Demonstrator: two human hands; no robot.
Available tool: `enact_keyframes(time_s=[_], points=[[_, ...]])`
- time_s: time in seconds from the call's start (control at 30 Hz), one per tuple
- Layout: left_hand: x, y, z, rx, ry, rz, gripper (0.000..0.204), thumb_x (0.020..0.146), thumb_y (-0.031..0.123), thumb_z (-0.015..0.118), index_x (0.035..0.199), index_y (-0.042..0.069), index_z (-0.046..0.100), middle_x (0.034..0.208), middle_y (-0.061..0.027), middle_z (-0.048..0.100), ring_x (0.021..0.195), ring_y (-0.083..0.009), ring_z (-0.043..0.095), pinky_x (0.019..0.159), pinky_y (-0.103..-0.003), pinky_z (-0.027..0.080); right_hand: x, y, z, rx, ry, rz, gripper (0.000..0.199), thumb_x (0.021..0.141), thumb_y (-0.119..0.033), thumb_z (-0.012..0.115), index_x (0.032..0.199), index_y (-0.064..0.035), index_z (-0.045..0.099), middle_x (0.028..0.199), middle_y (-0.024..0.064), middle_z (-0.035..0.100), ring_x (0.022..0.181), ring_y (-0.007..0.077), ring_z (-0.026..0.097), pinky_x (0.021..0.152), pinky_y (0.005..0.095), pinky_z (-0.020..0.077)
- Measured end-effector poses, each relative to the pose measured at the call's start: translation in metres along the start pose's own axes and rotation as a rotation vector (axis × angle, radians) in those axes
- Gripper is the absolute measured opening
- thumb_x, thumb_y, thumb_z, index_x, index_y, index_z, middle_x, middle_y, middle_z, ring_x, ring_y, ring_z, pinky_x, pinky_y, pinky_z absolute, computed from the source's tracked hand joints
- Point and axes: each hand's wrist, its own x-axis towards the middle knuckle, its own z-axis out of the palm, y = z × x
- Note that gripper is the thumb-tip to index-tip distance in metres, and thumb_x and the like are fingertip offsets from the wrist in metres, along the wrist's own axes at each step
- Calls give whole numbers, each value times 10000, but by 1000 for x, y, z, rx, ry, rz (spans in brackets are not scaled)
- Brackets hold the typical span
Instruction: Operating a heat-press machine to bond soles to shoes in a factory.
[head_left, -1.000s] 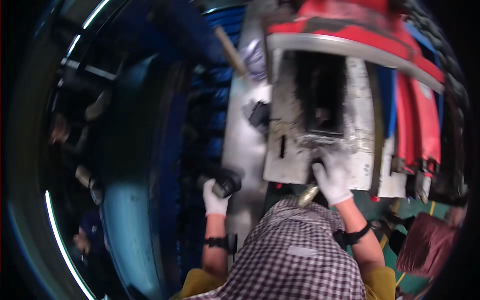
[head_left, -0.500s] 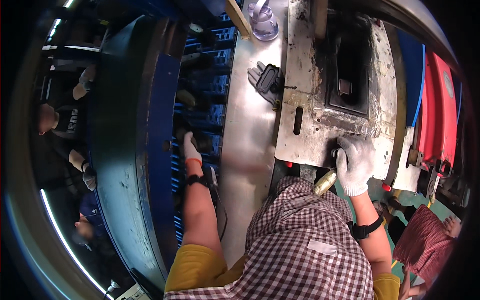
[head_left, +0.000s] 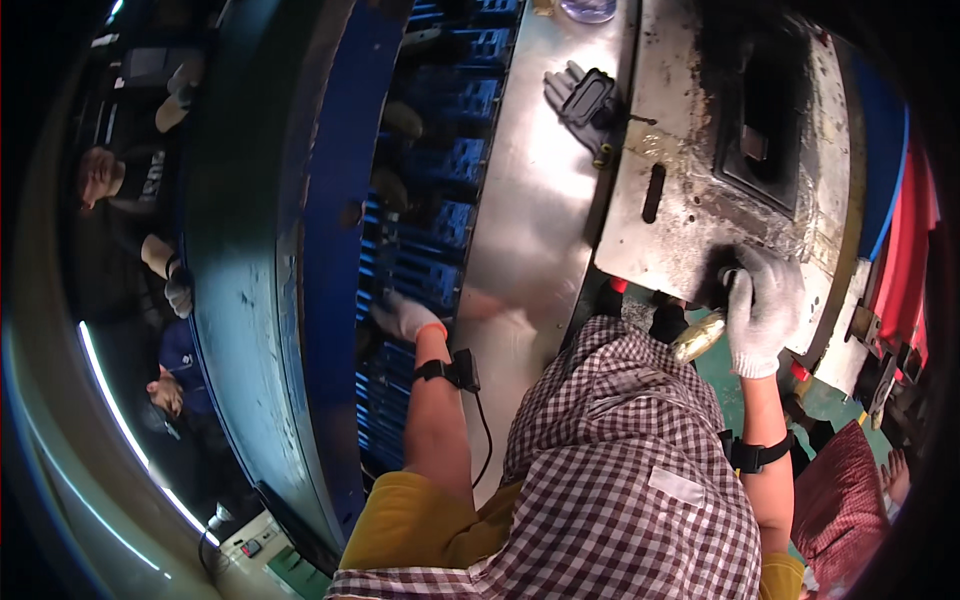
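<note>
At right of centre, the white-gloved right hand (head_left: 762, 310) is closed around a small dark part (head_left: 722, 285) on the grimy grey metal machine plate (head_left: 690, 190). The white-gloved left hand (head_left: 405, 316), fingers spread, reaches into the blue rack of slotted trays (head_left: 425, 230) at centre left, holding nothing visible. A dark glove (head_left: 580, 100) lies at top centre.

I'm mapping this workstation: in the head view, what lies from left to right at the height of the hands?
Curved blue-green conveyor rim → blue trays → left hand → bare steel tabletop → grimy metal plate → right hand → red machine part.
</note>
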Motion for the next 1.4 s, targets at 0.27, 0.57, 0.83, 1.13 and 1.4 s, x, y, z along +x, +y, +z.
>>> enact_keyframes(time_s=[0.27, 0.57, 0.83, 1.13, 1.4], points=[[134, -104, -60, -474, -128, -774, 674, 914, 575, 709, 1411, 129, 618, 1428, -106, 670, 1344, -324, 599, 1146, -511, 427, -3, 3, 6, -56, -17, -47, 276, 914, 1, 643, 1161, -22, 765, 1073, 162, 743, 989, 343, 690, 970, 447, 524], [196, -146, -27, -490, -439, -830, 470, 819, 635, 696, 1130, 286, 750, 1218, 64, 746, 1188, -235, 626, 976, -541, 400, -14, 22, 15, -76, -91, -80, 256, 1008, -66, 579, 1187, 5, 749, 1113, 172, 742, 1051, 345, 685, 1004, 442, 501], [-10, -52, -107, -1106, -626, -1008, 480, 791, 326, 750, 1222, 115, 727, 1240, -91, 739, 1177, -310, 680, 1054, -557, 495, -19, 21, 14, -52, -104, 19, 257, 1046, -123, 578, 1230, -40, 738, 1179, 170, 717, 1109, 351, 661, 1018, 456, 498], [-236, 113, -112, -875, -1750, -644, 998, 819, 535, 636, 1631, 12, 384, 1587, -226, 497, 1440, -398, 518, 1251, -522, 385, -2, -45, -12, 860, -592, -12, 773, 1001, -297, 718, 1633, -11, 379, 1676, 285, 347, 1591, 392, 310, 1287, 431, 290], [-310, 260, -78, -343, -1603, 574, 656, 1041, 167, 558, 1629, -55, 369, 1614, -255, 474, 1521, -324, 451, 1281, -438, 326, 52, 23, -27, 1014, -177, 457, 738, 961, -180, 660, 1643, -33, 417, 1679, 188, 426, 1533, 297, 424, 1277, 387, 314]])
